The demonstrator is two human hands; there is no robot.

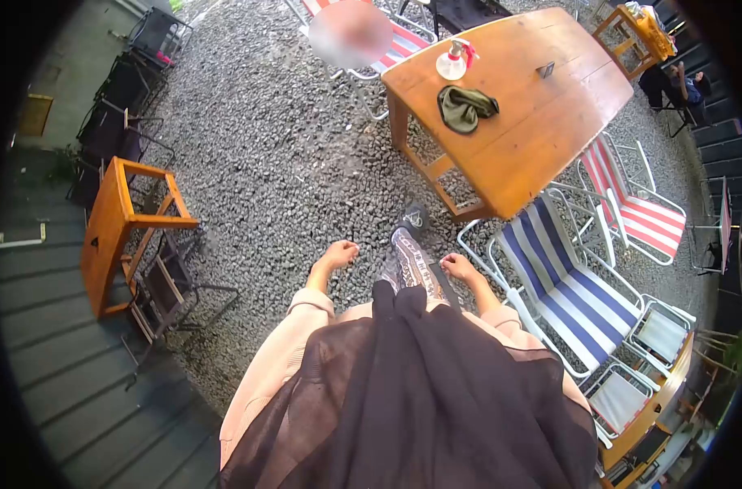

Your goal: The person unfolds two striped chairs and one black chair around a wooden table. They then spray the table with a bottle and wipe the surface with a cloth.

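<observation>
My left hand (338, 254) hangs over the gravel, to the left of my leg, with its fingers loosely curled; whether it is fully closed is unclear. On the other side of the leg, my right hand (457, 266) is low beside the patterned trousers (412, 259), fingers bent, near a dark strap. Nothing can be made out in either hand. The wooden table (542, 122) is beyond my right hand. On it lie a dark green cloth (465, 109) and a clear pump bottle (452, 62) with a red and white top.
A blue-and-white striped chair (570, 285) stands close on my right, with a red-and-white striped chair (632, 204) behind it. A tipped wooden table (110, 236) and dark chairs (163, 285) are at the left. A seated person (684, 85) is at the far right.
</observation>
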